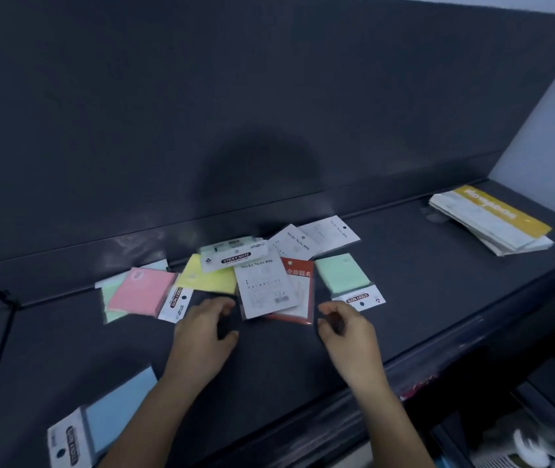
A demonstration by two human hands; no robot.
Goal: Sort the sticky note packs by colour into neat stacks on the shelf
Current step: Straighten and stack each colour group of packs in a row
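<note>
Sticky note packs lie scattered on the dark shelf (421,285). A pink pack (141,292) lies at the left over a pale green one (110,298). A yellow pack (208,276) sits beside it, partly under a white-labelled pack (235,253). A white pack (264,285) overlaps a red pack (299,288). A green pack (341,273) lies to the right, and two white packs (313,239) lie behind. A blue pack (114,413) lies alone at the near left. My left hand (201,332) and right hand (347,332) hover just in front of the pile, fingers loosely curled, holding nothing.
A stack of flat packages with a yellow band (492,219) lies at the shelf's far right. A dark back panel (269,113) rises behind the shelf. Lower shelves with white items (519,447) show at the bottom right, below the front edge.
</note>
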